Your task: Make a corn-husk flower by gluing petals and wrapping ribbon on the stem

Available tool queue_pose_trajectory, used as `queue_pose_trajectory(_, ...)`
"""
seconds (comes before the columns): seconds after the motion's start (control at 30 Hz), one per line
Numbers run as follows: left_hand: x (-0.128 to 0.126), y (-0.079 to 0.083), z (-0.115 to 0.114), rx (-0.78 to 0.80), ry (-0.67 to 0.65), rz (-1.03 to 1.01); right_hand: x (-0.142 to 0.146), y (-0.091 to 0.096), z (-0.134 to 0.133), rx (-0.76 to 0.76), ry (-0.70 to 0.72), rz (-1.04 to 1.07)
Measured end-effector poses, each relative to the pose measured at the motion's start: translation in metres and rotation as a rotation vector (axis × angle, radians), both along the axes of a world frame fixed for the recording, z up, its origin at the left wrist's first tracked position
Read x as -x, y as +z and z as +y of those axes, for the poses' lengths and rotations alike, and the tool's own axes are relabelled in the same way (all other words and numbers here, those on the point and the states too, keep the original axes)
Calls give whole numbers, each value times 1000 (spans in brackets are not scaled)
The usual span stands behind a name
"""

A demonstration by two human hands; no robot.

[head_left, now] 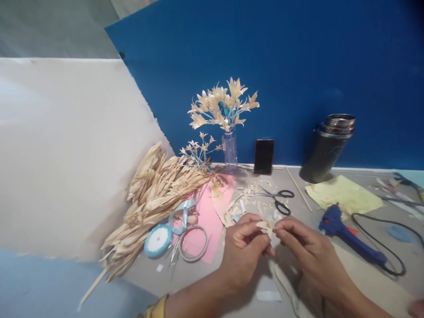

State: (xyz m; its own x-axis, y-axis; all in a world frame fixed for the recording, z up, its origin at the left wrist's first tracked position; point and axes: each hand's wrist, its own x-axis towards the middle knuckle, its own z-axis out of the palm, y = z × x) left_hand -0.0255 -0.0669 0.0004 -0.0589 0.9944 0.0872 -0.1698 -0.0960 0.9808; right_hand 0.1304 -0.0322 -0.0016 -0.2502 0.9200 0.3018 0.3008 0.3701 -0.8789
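My left hand (243, 254) and my right hand (304, 247) meet above the grey table (232, 274), both pinching a small pale husk flower piece (266, 225) between fingertips. Just beyond them lie black-handled scissors (277, 199) among husk scraps. A clear vase (229, 152) with finished husk flowers (223, 104) on blue stems stands at the back against the blue board.
A pile of dried corn husks (152, 198) lies at left, with a blue ribbon spool (158, 240), a tape ring (194, 243) and pink paper (208, 218). A phone (264, 156), a steel flask (327, 148), yellow paper (344, 196) and a blue glue gun (344, 232) sit at right.
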Motion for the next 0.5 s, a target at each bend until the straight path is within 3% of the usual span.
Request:
queue_pose_trajectory(0.1,2,1,0,-23,-35,19,-1,1,2,16,0,31)
queue_pose_trajectory(0.3,8,7,1,-112,-13,16,-1,3,0,41,167,36)
queue_pose_trajectory(0.5,8,12,-2,-233,45,194,-2,0,0,56,269,67)
